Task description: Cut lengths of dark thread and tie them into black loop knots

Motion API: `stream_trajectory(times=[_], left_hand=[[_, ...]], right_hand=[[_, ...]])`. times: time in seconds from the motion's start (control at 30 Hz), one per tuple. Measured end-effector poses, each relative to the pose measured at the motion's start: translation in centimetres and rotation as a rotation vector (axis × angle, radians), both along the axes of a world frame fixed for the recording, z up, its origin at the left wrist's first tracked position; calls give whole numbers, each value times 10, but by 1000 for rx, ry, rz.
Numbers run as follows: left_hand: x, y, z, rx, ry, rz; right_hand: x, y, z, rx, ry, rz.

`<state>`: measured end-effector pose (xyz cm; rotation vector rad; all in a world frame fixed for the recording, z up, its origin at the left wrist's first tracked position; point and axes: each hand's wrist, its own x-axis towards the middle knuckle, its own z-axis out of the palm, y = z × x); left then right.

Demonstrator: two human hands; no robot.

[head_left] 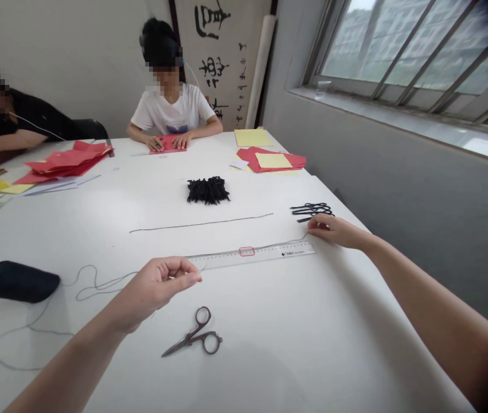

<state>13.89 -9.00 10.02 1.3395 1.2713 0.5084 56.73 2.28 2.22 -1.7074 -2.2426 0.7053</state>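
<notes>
My right hand (pixel 332 230) pinches the end of a thin dark thread (pixel 284 243) at the right end of a clear ruler (pixel 265 256). The thread runs along the ruler's upper edge. My left hand (pixel 168 281) is closed at the ruler's left part, covering its end. A thin strand (pixel 203 268) pokes from its fingertips, too fine to identify surely. Left of this hand, loose dark thread (pixel 97 285) loops toward a black spool (pixel 15 281). Open metal scissors (pixel 192 337) lie below the left hand. A separate cut thread (pixel 200 223) lies beyond the ruler.
A bundle of short black cords (pixel 208 190) lies mid-table, with folded black cord (pixel 312 210) by my right hand. Red paper (pixel 69 160) and yellow paper (pixel 252 137) lie farther back. A person (pixel 175 109) sits opposite, hands on red paper; another sits left. The table's right edge (pixel 358 212) is near.
</notes>
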Motion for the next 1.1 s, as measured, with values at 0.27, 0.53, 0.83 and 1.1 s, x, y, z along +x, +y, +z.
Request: stream_trajectory(times=[0.27, 0.53, 0.83, 1.1], left_hand=[[4, 5, -6, 190, -255, 312], [36, -23, -10, 38, -745, 304], [31, -30, -9, 12, -553, 308], [29, -27, -12, 88, -415, 290]], right_hand=[[-90, -43, 78, 128, 8, 304], [-209, -99, 119, 399, 271, 743], [-210, -95, 107, 497, 285, 590], [-210, -94, 104, 421, 290, 598]])
